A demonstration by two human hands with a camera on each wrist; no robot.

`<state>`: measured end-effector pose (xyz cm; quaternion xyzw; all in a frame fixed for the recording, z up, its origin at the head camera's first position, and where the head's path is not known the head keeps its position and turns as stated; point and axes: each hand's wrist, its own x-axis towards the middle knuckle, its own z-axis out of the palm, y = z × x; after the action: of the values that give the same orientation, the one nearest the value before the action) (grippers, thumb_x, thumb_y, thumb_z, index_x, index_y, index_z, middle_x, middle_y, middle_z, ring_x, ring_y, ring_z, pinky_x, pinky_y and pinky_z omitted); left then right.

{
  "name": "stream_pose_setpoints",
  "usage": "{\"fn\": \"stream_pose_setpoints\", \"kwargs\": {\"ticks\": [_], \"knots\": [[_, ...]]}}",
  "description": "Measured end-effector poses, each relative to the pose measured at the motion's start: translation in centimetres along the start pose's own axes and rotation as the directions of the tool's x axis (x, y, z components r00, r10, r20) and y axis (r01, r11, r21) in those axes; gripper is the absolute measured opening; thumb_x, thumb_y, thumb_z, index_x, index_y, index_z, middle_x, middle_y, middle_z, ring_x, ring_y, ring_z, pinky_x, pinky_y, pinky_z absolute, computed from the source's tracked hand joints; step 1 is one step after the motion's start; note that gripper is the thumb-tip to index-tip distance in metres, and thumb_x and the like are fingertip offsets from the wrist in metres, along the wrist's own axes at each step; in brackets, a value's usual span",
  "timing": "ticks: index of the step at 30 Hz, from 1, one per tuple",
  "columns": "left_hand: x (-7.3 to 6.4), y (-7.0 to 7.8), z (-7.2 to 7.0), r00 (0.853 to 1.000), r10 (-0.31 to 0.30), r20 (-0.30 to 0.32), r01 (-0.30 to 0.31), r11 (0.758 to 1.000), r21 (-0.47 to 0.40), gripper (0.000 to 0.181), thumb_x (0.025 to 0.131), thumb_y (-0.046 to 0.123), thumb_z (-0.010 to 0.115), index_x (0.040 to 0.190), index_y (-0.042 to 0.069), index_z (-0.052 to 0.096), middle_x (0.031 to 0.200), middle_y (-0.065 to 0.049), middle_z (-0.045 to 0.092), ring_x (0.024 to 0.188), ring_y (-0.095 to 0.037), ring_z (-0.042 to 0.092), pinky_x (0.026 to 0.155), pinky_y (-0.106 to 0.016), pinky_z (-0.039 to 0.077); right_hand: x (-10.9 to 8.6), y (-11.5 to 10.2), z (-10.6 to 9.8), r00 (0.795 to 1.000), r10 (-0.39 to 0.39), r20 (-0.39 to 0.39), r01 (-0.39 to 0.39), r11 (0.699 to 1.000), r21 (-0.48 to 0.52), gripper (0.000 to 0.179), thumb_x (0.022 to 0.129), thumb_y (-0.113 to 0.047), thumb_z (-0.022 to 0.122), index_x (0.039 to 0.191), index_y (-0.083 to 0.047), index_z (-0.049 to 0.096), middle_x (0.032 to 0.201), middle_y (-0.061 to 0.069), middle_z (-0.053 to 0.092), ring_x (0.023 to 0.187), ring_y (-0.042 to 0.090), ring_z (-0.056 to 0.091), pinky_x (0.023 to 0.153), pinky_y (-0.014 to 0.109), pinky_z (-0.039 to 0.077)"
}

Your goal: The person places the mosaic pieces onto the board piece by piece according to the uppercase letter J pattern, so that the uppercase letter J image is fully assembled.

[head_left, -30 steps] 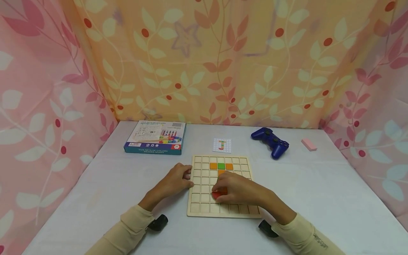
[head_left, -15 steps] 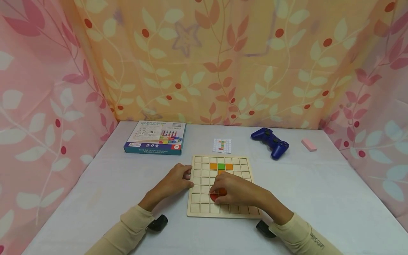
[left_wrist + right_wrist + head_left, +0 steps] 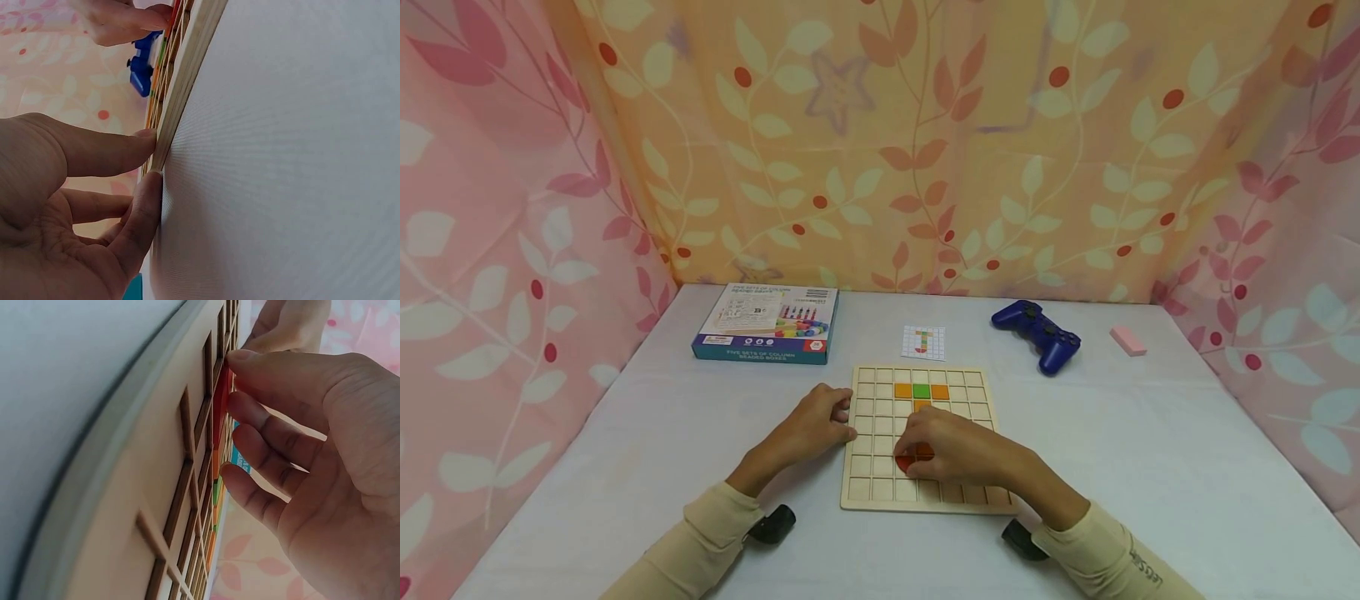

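Note:
A wooden grid board (image 3: 882,493) lies flat on the white table. The thumb and a finger of my left hand (image 3: 811,422) touch its left edge, as the left wrist view shows close up. Over the lower middle cells, my right hand (image 3: 958,448) pinches a red rounded tile (image 3: 904,463), with thumb and forefinger at the cell it sits in. A darker orange-red tile (image 3: 923,450) shows beside it, partly under the hand. Further up are a green tile (image 3: 921,391), an orange tile (image 3: 902,391) to its left and another to its right. One more orange tile peeks out below them.
Behind the board lies a small pattern card (image 3: 923,342) with a coloured J-like figure. A boxed game (image 3: 763,325) is at back left. Toward the back right are a blue game controller (image 3: 1036,335) and a pink block (image 3: 1127,340). Patterned curtains (image 3: 880,150) enclose the table.
My right hand has shifted slightly left with the red tile, which now lies lower in its cell; it has barely moved over the last half second. The left hand stays at the board's edge.

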<state>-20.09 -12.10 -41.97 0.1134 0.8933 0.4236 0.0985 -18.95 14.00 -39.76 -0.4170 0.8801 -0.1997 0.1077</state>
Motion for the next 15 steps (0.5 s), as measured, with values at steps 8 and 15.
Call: {"fn": "stream_pose_setpoints", "kwargs": {"ticks": [8,15], "knots": [[-0.1,0.2,0.0,1.0,0.008,0.001,-0.008,1.0,-0.007,0.065,0.087,0.0,0.081,0.145,-0.012,0.055,0.111,-0.013,0.057,0.1,-0.022,0.056,0.088,-0.037,0.055,-1.5,1.2,-0.5,0.999,0.022,-0.05,-0.023,1.0,-0.01,0.021,0.095,-0.027,0.079,0.114,-0.018,0.081,0.105,-0.011,0.069,0.1,0.008,0.057,0.094,0.034,0.053],[-0.2,0.2,-0.1,1.0,-0.006,0.004,0.006,1.0,0.004,0.064,0.089,0.002,0.08,0.146,-0.011,0.055,0.113,-0.012,0.058,0.102,-0.022,0.057,0.09,-0.037,0.055,-5.2,3.7,-1.8,0.986,0.101,-0.135,-0.094,0.994,0.054,0.019,0.1,-0.022,0.074,0.117,-0.017,0.079,0.106,-0.012,0.07,0.1,0.011,0.06,0.089,0.033,0.054]]}}
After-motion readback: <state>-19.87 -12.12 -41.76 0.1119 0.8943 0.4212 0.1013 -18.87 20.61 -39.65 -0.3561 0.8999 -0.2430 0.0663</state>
